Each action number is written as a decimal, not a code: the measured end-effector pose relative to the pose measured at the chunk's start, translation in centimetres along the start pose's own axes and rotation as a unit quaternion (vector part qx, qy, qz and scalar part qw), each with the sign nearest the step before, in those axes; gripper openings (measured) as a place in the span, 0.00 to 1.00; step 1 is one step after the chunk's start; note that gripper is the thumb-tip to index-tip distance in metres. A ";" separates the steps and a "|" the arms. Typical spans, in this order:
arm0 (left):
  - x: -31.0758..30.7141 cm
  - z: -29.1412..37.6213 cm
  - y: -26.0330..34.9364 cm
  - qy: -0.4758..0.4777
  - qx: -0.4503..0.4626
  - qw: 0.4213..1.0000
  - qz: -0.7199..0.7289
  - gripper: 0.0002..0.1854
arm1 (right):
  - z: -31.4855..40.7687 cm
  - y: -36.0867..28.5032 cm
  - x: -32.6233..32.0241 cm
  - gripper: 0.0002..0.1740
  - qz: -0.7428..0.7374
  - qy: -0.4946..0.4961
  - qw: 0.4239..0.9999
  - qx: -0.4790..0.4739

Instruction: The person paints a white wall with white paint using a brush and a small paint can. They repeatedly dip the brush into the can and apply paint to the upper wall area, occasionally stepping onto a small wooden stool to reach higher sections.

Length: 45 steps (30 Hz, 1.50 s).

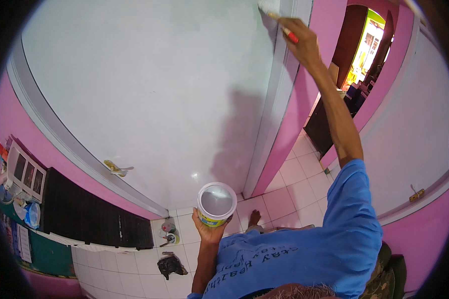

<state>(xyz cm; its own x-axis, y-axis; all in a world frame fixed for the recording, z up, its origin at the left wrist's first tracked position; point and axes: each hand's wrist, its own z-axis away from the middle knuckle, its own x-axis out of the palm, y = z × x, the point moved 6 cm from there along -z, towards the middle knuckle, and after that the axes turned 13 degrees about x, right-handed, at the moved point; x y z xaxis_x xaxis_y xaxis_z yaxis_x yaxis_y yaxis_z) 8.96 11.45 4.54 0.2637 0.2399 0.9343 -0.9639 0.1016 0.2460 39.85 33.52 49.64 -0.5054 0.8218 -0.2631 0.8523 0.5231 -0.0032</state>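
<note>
My right hand (301, 39) is raised at the top right, its fingers closed around a paintbrush (284, 28) with a red-tipped handle. The brush's bristles touch the pale door (153, 93) near its right edge, beside the door frame (275, 93). Low in front of me, my left hand (211, 231) holds a round plastic paint tub (212, 220) from below. Its open top shows light grey or whitish paint (217, 202). Faint greenish patches show on the door's upper part.
A brass door handle (115, 168) is at the door's left. Small containers (170, 237) and a black plastic bag (171, 265) lie on the tiled floor (142, 286). A dark cabinet (93, 209) stands left. Right of the pink wall (284, 145) is a passage; a chair (381, 274) stands behind me.
</note>
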 end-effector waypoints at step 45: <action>-1.7 -0.8 -0.5 -0.013 -0.006 0.999 -0.045 0.41 | -6.6 -0.9 0.4 0.05 0.036 -0.144 0.989 0.025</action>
<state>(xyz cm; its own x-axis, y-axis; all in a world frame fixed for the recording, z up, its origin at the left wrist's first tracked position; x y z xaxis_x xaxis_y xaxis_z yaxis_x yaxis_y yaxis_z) 8.97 11.74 2.59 0.3490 0.2040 0.9146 -0.9355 0.1337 0.3272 38.00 34.84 55.96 -0.3901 0.7546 -0.5276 0.8938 0.4480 -0.0201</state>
